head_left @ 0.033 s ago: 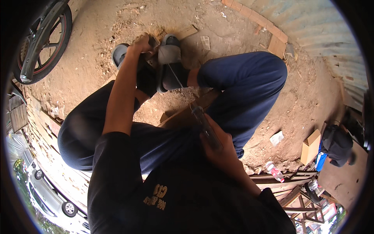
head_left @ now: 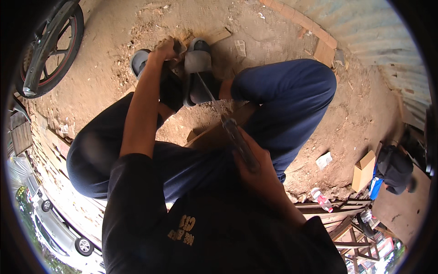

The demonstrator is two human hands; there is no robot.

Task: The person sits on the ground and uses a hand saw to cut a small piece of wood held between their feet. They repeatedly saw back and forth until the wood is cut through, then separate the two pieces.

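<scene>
The brown dirt floor (head_left: 107, 43) spread wide past the person's feet, between a black motorbike wheel with a thin red line (head_left: 79, 39) and a curved row of orange bricks (head_left: 299, 19). Behind the bricks stood a pale, wavy metal wall (head_left: 356, 39). The two bent knees in dark blue trousers (head_left: 292, 89) made a wide gap, and both arms reached into it.

The right hand (head_left: 262, 166) was curled tight around a long, dark-handled tool with a thin grey metal blade (head_left: 242, 147). The tool slanted from between the knees toward a black slipper with a grey strap (head_left: 198, 61).

The left hand (head_left: 165, 49) was low by the slippers, fingers bent over a small brown block (head_left: 182, 47). I couldn't tell how tightly it gripped.
</scene>
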